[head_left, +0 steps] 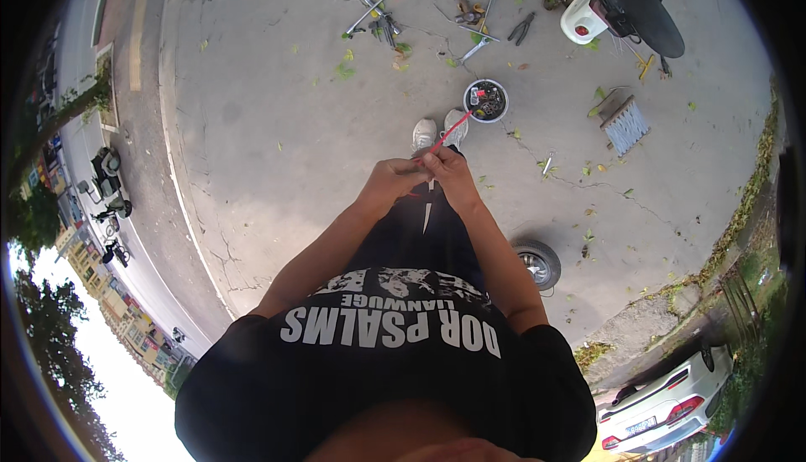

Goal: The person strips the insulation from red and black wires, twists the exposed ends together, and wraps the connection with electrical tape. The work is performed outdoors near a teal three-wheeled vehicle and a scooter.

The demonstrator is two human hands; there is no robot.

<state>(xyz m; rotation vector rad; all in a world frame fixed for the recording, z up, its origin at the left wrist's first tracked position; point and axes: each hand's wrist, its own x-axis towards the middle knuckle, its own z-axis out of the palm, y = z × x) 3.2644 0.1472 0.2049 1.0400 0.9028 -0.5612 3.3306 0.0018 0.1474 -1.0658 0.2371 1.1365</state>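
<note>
In front of my waist, my left hand [395,180] and my right hand [452,175] meet with their fingers closed. Between them runs a thin red strand [452,128], like a wire or cord. One end sticks out up and to the right, in line with the near rim of a round bucket [507,112] on the ground. A short red piece also shows below my fingers. Whether the strand touches the bucket, I cannot tell. Small dark parts and a red-and-white item lie in the bucket. My fingertips hide the middle of the strand.
Hand tools, including a hammer [468,17], pliers [521,28] and wrenches [374,9], lie beyond on the concrete. At the far right stands a partly shown scooter [585,20]. A slatted stool [625,126] and a small wheel [537,264] are to my right.
</note>
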